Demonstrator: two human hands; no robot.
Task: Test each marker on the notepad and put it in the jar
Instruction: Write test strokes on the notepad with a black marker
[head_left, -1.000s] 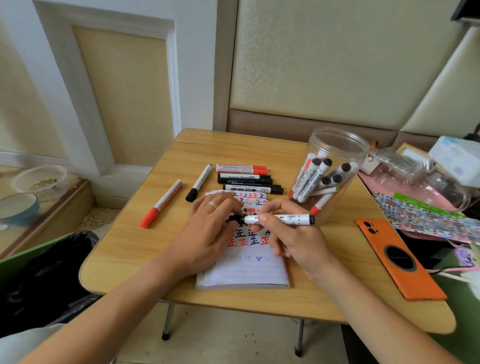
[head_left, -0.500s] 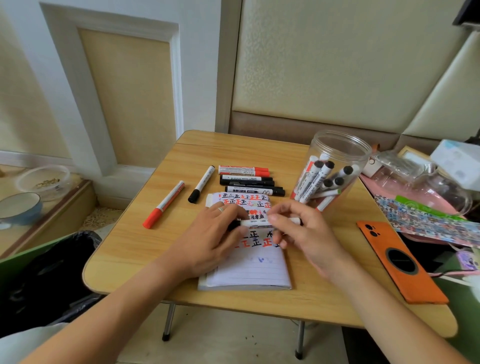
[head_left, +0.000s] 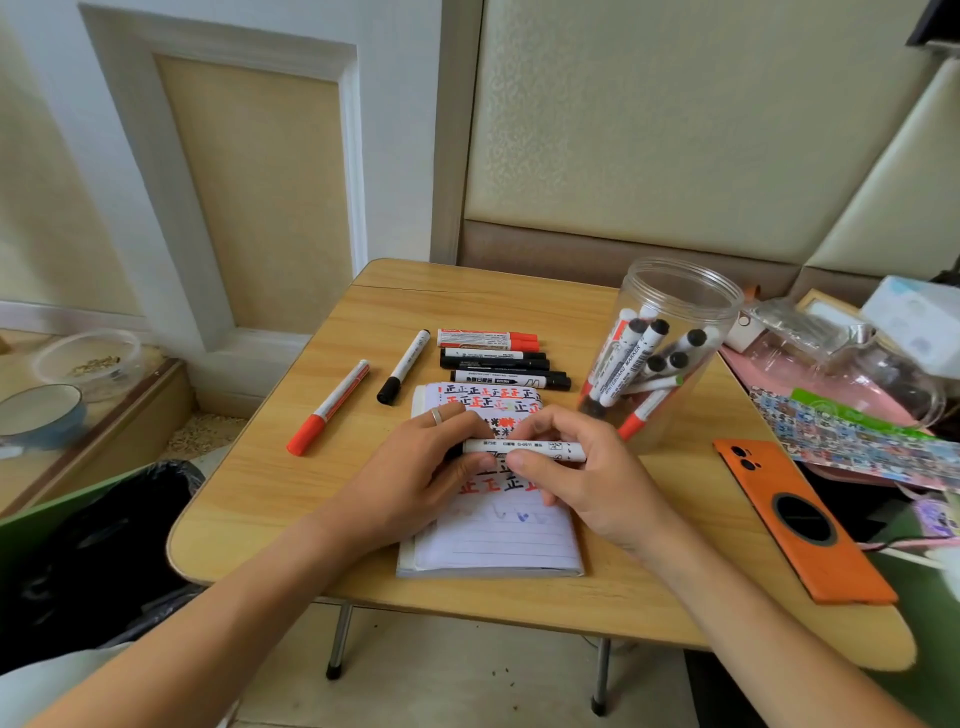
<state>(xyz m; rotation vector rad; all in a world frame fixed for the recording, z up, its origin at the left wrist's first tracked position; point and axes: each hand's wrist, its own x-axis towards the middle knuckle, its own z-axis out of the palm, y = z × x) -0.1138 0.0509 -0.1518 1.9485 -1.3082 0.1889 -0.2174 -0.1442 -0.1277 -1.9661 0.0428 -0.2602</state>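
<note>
Room: pale wall with a framed panel (head_left: 249, 187) in the upper left, padded wall (head_left: 649, 130) in the upper right.
Table (head_left: 519, 306): light wood, filling the middle of the frame.
Phone (head_left: 800, 525): orange, lower right on the table.
Notepad (head_left: 493, 540): lined, centre, red and black marks on its upper part.
Jar (head_left: 670, 343): clear, open, right of centre, markers inside.
Loose markers (head_left: 498, 361): in a row above the notepad.
Left hand (head_left: 415, 467): curled round the held marker's left end.
Right hand (head_left: 587, 478): pinches the held marker (head_left: 524, 448), level over the notepad.
</note>
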